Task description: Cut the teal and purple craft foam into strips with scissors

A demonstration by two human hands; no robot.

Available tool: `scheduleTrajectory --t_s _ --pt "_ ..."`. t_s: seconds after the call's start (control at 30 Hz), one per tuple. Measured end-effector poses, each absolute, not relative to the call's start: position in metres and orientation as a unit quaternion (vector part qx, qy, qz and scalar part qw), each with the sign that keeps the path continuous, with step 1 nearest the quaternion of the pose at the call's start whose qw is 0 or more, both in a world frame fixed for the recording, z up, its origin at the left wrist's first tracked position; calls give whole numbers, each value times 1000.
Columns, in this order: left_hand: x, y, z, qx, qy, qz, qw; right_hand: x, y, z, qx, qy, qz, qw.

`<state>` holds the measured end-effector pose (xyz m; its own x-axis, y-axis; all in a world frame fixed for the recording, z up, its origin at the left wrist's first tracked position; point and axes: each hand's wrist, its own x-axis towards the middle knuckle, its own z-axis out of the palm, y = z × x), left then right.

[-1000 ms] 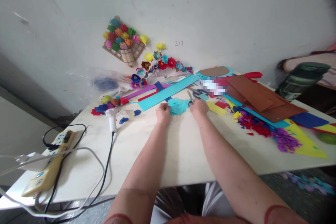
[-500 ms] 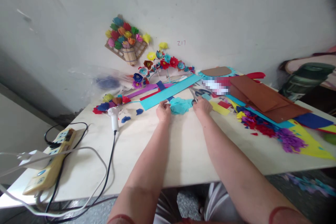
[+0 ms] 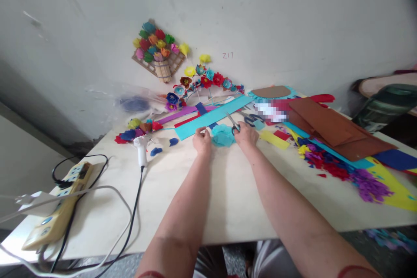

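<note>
My left hand (image 3: 202, 140) is closed in a pinch at the left edge of a bunch of light blue paper pieces (image 3: 222, 135) on the white table (image 3: 202, 191). My right hand (image 3: 246, 134) is closed around a pair of scissors (image 3: 233, 123), whose blades point up and left over the blue paper. A long light blue paper strip (image 3: 215, 117) lies just beyond both hands. A second pair of scissors with blue handles (image 3: 253, 118) lies behind my right hand.
A white glue gun (image 3: 140, 149) lies to the left, its black cord running to a power strip (image 3: 54, 213) at the table's left edge. Paper flowers (image 3: 202, 80) stand by the wall. Brown sheets (image 3: 325, 126) and coloured paper scraps (image 3: 339, 167) cover the right side.
My right hand has drawn in closer to the blue paper bunch with the scissors raised over it. The bunch looks more gathered between my hands. The view has shifted slightly.
</note>
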<state>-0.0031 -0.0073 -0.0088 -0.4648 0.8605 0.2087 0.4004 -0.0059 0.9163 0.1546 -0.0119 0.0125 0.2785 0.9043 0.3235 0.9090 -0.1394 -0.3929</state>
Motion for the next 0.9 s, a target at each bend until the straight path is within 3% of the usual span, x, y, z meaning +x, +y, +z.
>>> scheduleTrajectory --t_s 0.33,0.63,0.9 --pt "-7 -2 -14 383 635 604 292 154 -8 5 -744 -613 -8 265" --pt "-10 12 -14 362 657 566 342 148 -9 4 -718 -643 -8 266" --pt "-27 26 7 391 710 554 191 146 -8 -1 -711 -652 -13 264"
